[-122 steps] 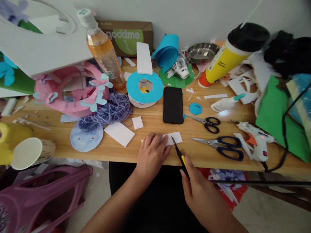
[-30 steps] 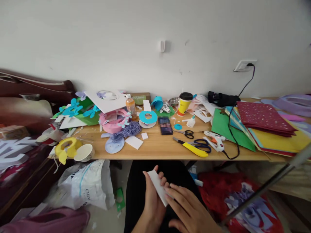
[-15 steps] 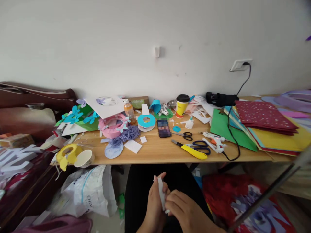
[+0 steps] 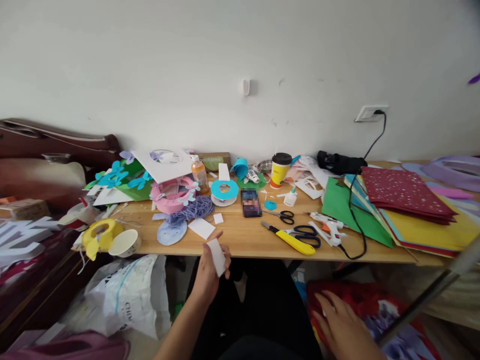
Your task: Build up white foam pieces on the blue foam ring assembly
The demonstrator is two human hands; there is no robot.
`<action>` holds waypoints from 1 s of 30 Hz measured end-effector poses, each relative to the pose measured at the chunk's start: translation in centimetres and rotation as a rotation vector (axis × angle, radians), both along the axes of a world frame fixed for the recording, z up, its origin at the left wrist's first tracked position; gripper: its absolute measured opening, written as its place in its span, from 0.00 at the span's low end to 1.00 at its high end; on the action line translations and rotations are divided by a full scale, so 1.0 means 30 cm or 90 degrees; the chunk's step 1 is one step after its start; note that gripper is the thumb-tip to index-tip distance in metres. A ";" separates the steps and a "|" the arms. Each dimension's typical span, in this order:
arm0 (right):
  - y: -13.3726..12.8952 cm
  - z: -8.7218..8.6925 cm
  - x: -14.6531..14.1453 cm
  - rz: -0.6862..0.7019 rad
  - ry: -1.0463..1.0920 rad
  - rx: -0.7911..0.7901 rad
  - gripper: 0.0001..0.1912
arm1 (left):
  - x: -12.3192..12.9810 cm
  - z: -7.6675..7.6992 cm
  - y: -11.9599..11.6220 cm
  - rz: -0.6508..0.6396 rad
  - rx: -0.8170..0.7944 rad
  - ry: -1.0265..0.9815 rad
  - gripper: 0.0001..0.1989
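My left hand [image 4: 205, 275] is closed around a small white rectangular card piece [image 4: 217, 258], just below the table's front edge. My right hand [image 4: 347, 325] is low on the right, over a red bag [image 4: 318, 287] with purple and white scraps in it. Its fingers are stretched and a little apart; a small pale spot shows by them, too small to name. On the table [image 4: 240, 245], nearest my left hand, lie a white card [image 4: 201, 228] and a smaller white square [image 4: 218, 218].
A yellow-handled cutter [image 4: 296, 242], dark-handled scissors [image 4: 305, 235] and a glue gun [image 4: 332, 230] with its cord lie near the front edge. Further back stand a yellow cup [image 4: 279, 172], a glue bottle [image 4: 290, 198] and an orange drink bottle [image 4: 199, 175]. A metal pole [image 4: 423, 300] slants at right.
My hands were together over my lap on the white card piece. My right hand has let go and moved right to the red bag; my left hand has risen leftward with the piece.
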State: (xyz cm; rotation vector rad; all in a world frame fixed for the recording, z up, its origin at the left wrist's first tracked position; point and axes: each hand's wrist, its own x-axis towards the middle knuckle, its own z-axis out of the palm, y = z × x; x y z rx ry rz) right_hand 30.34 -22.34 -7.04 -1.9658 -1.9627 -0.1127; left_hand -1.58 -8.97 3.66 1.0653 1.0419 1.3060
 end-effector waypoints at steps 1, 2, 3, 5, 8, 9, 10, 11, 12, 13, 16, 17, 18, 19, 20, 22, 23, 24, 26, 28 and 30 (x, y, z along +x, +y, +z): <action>0.013 0.013 -0.020 0.039 0.035 -0.001 0.16 | 0.003 -0.017 0.005 -0.025 0.039 0.116 0.31; 0.030 0.036 -0.050 0.076 0.075 0.000 0.16 | 0.006 -0.033 0.015 -0.052 0.096 0.257 0.29; 0.053 0.067 -0.085 0.105 0.112 0.005 0.16 | 0.008 -0.048 0.030 -0.081 0.160 0.407 0.28; 0.115 0.140 -0.150 0.123 0.155 0.039 0.15 | 0.009 -0.070 0.074 -0.136 0.273 0.658 0.31; 0.227 0.236 -0.205 0.113 0.157 0.101 0.15 | 0.004 -0.097 0.156 -0.139 0.326 0.823 0.40; 0.260 0.257 -0.217 0.111 0.157 0.113 0.15 | -0.001 -0.109 0.179 -0.118 0.325 0.833 0.41; 0.287 0.272 -0.230 0.114 0.162 0.118 0.15 | -0.009 -0.122 0.198 -0.097 0.323 0.829 0.41; 0.310 0.280 -0.244 0.126 0.173 0.116 0.14 | -0.019 -0.137 0.213 -0.081 0.321 0.813 0.40; 0.328 0.283 -0.262 0.150 0.190 0.109 0.13 | -0.030 -0.152 0.222 -0.073 0.319 0.788 0.39; 0.343 0.281 -0.282 0.182 0.208 0.096 0.14 | -0.042 -0.166 0.228 -0.072 0.315 0.759 0.39; 0.392 0.250 -0.350 0.260 0.236 0.059 0.23 | -0.068 -0.193 0.234 -0.082 0.297 0.685 0.35; 0.414 0.236 -0.372 0.268 0.234 0.052 0.25 | -0.070 -0.196 0.235 -0.088 0.293 0.670 0.34; 0.440 0.222 -0.392 0.266 0.226 0.046 0.26 | -0.070 -0.195 0.236 -0.094 0.291 0.658 0.32; 0.467 0.209 -0.412 0.260 0.214 0.040 0.25 | -0.066 -0.193 0.236 -0.099 0.286 0.649 0.31; 0.495 0.197 -0.430 0.251 0.199 0.034 0.22 | -0.061 -0.190 0.235 -0.100 0.280 0.642 0.30; 0.546 0.182 -0.461 0.234 0.161 0.026 0.18 | -0.048 -0.185 0.227 -0.091 0.262 0.629 0.29; 0.568 0.178 -0.474 0.228 0.142 0.025 0.18 | -0.042 -0.185 0.220 -0.088 0.254 0.622 0.30; 0.586 0.176 -0.485 0.225 0.127 0.024 0.19 | -0.038 -0.186 0.210 -0.087 0.250 0.615 0.31; 0.610 0.175 -0.499 0.230 0.109 0.030 0.19 | -0.031 -0.193 0.188 -0.085 0.249 0.607 0.32; 0.618 0.174 -0.502 0.243 0.105 0.038 0.17 | -0.028 -0.201 0.169 -0.078 0.251 0.602 0.30; 0.611 0.170 -0.494 0.252 0.109 0.050 0.14 | -0.027 -0.204 0.159 -0.073 0.248 0.593 0.27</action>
